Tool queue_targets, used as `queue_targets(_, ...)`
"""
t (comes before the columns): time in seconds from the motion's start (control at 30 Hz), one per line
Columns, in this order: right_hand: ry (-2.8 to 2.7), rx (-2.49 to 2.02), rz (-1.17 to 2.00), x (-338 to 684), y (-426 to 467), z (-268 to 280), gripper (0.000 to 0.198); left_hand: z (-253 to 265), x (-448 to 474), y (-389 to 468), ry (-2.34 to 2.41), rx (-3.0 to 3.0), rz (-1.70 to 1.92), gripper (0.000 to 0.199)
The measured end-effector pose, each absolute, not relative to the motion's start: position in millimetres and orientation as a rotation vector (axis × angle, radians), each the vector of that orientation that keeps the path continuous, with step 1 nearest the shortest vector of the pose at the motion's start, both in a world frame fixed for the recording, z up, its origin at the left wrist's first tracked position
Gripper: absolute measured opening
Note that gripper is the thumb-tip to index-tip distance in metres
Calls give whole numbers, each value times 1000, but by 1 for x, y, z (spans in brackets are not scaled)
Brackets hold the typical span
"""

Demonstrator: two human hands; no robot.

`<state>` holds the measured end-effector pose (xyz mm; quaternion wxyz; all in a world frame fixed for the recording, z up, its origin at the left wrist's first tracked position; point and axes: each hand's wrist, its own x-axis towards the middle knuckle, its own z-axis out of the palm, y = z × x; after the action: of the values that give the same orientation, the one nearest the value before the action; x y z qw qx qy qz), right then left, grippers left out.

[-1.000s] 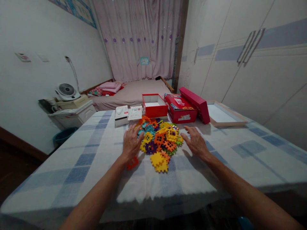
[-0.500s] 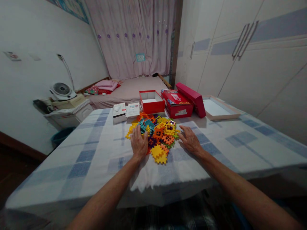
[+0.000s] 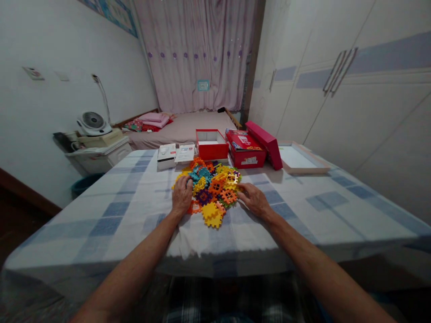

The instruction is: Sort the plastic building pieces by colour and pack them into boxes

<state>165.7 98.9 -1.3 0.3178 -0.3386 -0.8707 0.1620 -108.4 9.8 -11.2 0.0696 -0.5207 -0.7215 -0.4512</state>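
Observation:
A heap of colourful plastic interlocking pieces [image 3: 215, 185] lies on the checked tablecloth, in yellow, orange, blue, purple and green. Notched edges show on many of them, and some have window-like grids. My left hand [image 3: 182, 195] rests against the heap's left side, its fingers bent loosely and their tips partly hidden. At the right edge, my right hand [image 3: 254, 199] touches the pieces with its fingertips, thumb apart from the fingers. Neither hand visibly grips a piece. Two yellow notched plates [image 3: 212, 215] overlap at the front of the heap.
Behind the heap stand small white boxes [image 3: 166, 157], an open red box [image 3: 213, 150], a closed red box [image 3: 247, 157] and a pink-red lid [image 3: 266, 143] leaning on it. A shallow white tray-like lid [image 3: 303, 158] lies at right. The tablecloth [image 3: 134, 215] hangs over the front edge.
My left hand has slid from on top of the pieces to the heap's left side, uncovering purple and orange pieces. My right hand has come closer to the right edge. The view has shifted slightly.

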Motion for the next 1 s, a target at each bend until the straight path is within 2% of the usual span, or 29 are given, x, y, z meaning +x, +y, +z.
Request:
queue_targets(0.2, -2256, -873, 465, 166, 98, 0, 27, -11, -110, 11, -2168, -1578, -1358, 35)
queue_targets(0.37, -2136, -984, 558, 164, 102, -2, 33, -9, -108, 6, -2130, -1563, -1316, 36)
queue_targets(0.53, -2054, -1180, 758, 157, 115, 6, 37, 0, -93, -3, -1880, -1724, -1231, 32)
queue_targets(0.67, -2088, -1289, 856, 144, 135, 18, 47, 1, -83, -7, -1820, -1841, -1140, 30)
queue_targets(0.73, -2085, -1307, 825, 137, 140, 19, 43, -1, -79, -10, -1810, -1887, -1089, 31)
queue_targets(0.87, -1981, -1300, 741, 127, 134, 8, 22, 2, -74, -15, -1769, -1994, -943, 35)
queue_targets(1.0, -1886, -1226, 765, 131, 132, 0, 23, 25, -74, -3, -1725, -2127, -866, 31)
